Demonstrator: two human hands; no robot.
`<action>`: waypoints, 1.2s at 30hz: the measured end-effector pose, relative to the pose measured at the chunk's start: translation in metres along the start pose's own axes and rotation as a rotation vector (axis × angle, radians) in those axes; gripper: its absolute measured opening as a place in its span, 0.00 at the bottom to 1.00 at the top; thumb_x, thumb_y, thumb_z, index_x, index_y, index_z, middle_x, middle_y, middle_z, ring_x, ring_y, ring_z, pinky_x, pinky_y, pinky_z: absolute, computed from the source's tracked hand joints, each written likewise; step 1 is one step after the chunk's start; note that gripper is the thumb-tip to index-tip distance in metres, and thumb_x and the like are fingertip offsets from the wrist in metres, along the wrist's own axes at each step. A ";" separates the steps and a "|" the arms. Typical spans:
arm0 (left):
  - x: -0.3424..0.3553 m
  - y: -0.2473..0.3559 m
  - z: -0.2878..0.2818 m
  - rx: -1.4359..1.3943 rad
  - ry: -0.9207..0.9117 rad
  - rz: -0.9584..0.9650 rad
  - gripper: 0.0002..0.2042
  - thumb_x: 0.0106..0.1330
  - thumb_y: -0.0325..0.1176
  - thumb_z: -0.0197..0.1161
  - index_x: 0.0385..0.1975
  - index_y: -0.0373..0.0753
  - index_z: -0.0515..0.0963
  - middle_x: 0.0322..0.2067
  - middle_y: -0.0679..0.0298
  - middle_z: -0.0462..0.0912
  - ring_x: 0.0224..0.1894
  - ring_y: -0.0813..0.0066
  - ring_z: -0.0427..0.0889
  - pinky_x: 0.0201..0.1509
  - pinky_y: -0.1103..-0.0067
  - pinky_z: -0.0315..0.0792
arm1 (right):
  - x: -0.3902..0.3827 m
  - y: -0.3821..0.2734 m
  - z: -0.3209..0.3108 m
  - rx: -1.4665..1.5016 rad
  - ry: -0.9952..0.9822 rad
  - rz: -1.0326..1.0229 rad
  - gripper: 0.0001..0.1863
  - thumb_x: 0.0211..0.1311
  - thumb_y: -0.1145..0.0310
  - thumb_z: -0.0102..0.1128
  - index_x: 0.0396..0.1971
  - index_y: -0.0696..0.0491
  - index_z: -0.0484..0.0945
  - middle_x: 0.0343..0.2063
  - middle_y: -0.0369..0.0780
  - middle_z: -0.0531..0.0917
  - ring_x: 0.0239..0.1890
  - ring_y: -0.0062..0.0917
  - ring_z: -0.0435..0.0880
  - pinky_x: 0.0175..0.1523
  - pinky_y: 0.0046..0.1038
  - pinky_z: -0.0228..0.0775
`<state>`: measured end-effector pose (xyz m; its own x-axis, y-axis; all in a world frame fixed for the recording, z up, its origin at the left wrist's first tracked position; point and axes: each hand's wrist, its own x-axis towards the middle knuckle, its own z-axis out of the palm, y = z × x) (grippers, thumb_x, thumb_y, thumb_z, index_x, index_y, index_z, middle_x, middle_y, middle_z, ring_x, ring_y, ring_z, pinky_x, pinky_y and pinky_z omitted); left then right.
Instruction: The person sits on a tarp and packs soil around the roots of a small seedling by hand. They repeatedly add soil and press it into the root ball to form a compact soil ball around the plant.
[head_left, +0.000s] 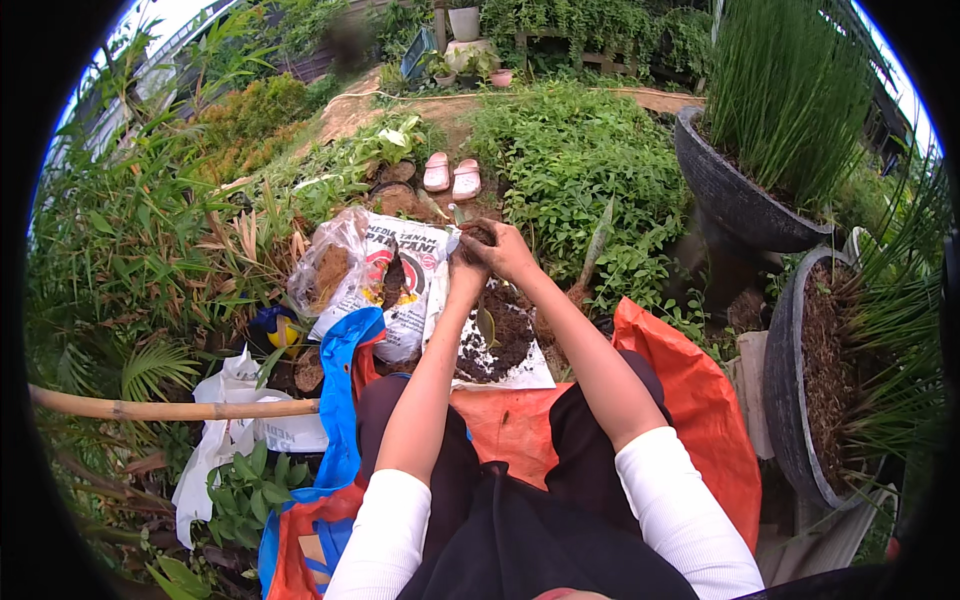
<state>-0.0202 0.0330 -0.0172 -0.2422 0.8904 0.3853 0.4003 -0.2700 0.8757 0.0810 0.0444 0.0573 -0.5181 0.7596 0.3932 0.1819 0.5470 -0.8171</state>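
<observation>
My left hand (467, 272) and my right hand (510, 254) are together in front of me, fingers curled round a dark, soil-like clump (481, 235). A small pale-green leaf tip shows just beyond it; whether it grows from the clump I cannot tell. Below my hands, dark potting soil (508, 338) is heaped on a white plastic sheet (528, 376). A green leaf (486, 326) lies on that soil. To the left stands a printed white bag (404, 325), torn open with dark soil showing. Beside it is a clear plastic bag (328, 262) with brown material inside.
An orange and blue tarp (690, 390) spreads under and around my legs. Large black planters (745, 185) with reed-like plants stand on the right. A bamboo pole (180, 408) juts in from the left. Pink clogs (466, 181) sit ahead, among low green plants.
</observation>
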 end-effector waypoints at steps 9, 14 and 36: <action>0.000 -0.036 -0.010 -0.261 0.069 -0.031 0.11 0.46 0.28 0.64 0.31 0.36 0.74 0.27 0.66 0.77 0.29 0.77 0.74 0.34 0.80 0.68 | 0.028 0.122 0.014 0.496 0.076 0.559 0.20 0.60 0.54 0.45 0.44 0.53 0.70 0.29 0.38 0.79 0.29 0.21 0.76 0.34 0.23 0.66; 0.005 -0.052 -0.031 -0.139 0.072 -0.096 0.11 0.48 0.30 0.64 0.30 0.36 0.73 0.29 0.65 0.76 0.31 0.76 0.74 0.36 0.79 0.68 | -0.015 0.197 0.060 0.586 0.081 0.719 0.14 0.57 0.61 0.51 0.39 0.53 0.71 0.25 0.39 0.80 0.21 0.20 0.77 0.22 0.21 0.64; 0.016 -0.057 -0.012 -0.208 0.073 -0.259 0.23 0.43 0.31 0.69 0.39 0.34 0.69 0.35 0.61 0.77 0.37 0.73 0.75 0.44 0.78 0.70 | -0.115 0.313 0.152 -0.775 -0.443 0.358 0.14 0.47 0.75 0.50 0.36 0.52 0.76 0.45 0.46 0.71 0.47 0.38 0.71 0.48 0.33 0.67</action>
<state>-0.0576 0.0577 -0.0571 -0.3777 0.9127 0.1558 0.1304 -0.1141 0.9849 0.0707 0.0745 -0.3076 -0.5641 0.8119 -0.1501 0.8103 0.5095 -0.2894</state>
